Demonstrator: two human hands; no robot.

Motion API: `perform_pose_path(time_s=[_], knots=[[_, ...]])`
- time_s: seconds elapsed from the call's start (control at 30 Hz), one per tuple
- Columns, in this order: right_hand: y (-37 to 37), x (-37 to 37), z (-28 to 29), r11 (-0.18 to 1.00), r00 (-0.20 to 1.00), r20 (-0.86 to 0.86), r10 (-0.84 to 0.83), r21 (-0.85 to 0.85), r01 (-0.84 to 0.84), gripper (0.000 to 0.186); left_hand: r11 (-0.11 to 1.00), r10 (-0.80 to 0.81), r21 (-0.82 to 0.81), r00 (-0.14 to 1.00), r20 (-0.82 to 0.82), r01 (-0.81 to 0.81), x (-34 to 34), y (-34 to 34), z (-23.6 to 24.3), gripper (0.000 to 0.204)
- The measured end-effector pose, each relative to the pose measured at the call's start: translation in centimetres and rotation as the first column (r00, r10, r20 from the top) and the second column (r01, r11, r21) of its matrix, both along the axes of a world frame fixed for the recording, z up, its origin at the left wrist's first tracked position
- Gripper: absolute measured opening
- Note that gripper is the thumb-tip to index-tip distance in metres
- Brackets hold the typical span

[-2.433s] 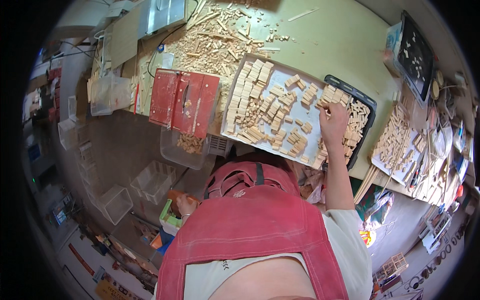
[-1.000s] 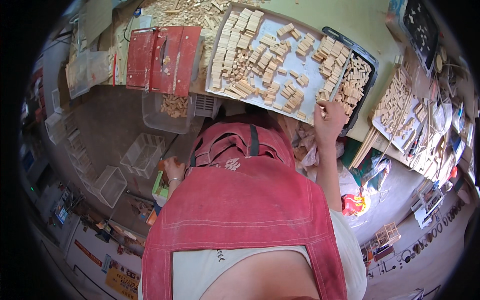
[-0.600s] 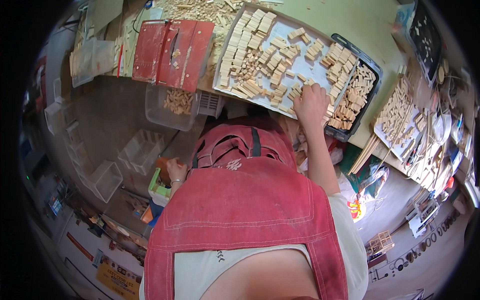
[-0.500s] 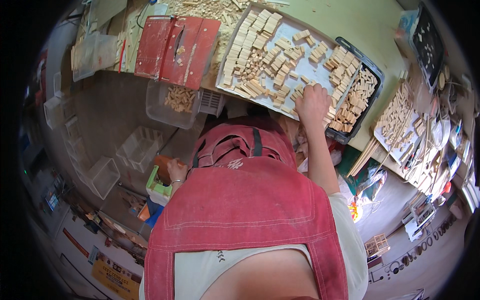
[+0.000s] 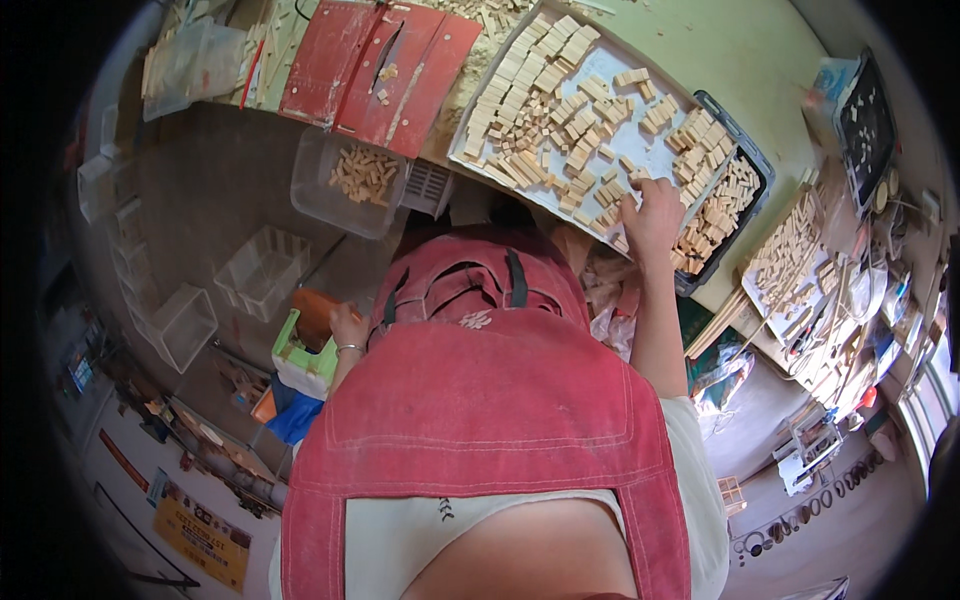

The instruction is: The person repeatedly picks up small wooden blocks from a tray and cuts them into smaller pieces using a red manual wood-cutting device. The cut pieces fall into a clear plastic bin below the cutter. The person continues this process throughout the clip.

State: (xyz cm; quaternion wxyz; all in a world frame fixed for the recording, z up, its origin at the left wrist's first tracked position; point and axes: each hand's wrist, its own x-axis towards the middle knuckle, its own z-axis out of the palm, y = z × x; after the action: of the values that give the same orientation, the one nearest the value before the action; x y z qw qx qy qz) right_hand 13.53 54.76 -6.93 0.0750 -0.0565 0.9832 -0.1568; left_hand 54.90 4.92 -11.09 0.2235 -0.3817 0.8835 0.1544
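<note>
My right hand (image 5: 656, 215) reaches into a shallow, white-lined tray (image 5: 470, 172) at its near right side. Its fingers are bent and closed down among small pale wooden blocks (image 5: 612, 190); what lies between the fingertips is too small to make out. Many blocks stand in neat rows along the tray's left side, while others lie loose in the middle. Low on the left, my left hand (image 5: 347, 328) touches the edge of a smooth brown object (image 5: 316, 318). The fingers of that hand are mostly hidden.
Right of the tray sits a black bin (image 5: 768, 170) of loose wooden pieces. A red-topped board (image 5: 400, 80) lies to its left, above a clear plastic box (image 5: 305, 190) of blocks. Thin wooden sticks (image 5: 720, 322) jut from the table's right. A green-and-white container (image 5: 300, 362) stands beside my left hand.
The whole view has shifted slightly. My right hand stays at the tray's near right part, its fingers now bent at the loose blocks. My left hand remains by the brown object.
</note>
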Motion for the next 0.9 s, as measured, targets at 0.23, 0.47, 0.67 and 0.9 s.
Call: perform_pose_path(time_s=[0.23,0.47,0.67,0.9], knots=[[-1.3,-0.2,0.5,0.998,0.998,0.040,0.046,0.041,-0.047,0.020,0.999,-0.027,0.022,0.999,0.025,0.026,0.8,-1.0,-1.1,0.042],[-2.4,-0.4,0.0,0.983,0.992,0.065,0.104,0.142,-0.112,0.012,0.999,0.031,0.004,0.997,0.072,-0.032,-0.4,-0.4,-0.2,0.046],[-2.3,-1.0,-0.4,0.971,0.988,0.059,0.140,0.187,-0.148,0.010,0.999,-0.016,0.036,0.998,0.057,0.014,0.7,-1.1,-0.9,0.044],[-1.9,-1.8,-1.0,0.966,0.987,0.024,0.156,0.204,-0.158,0.011,1.000,0.014,0.019,0.999,0.042,-0.015,-0.9,-0.3,-0.2,0.043]])
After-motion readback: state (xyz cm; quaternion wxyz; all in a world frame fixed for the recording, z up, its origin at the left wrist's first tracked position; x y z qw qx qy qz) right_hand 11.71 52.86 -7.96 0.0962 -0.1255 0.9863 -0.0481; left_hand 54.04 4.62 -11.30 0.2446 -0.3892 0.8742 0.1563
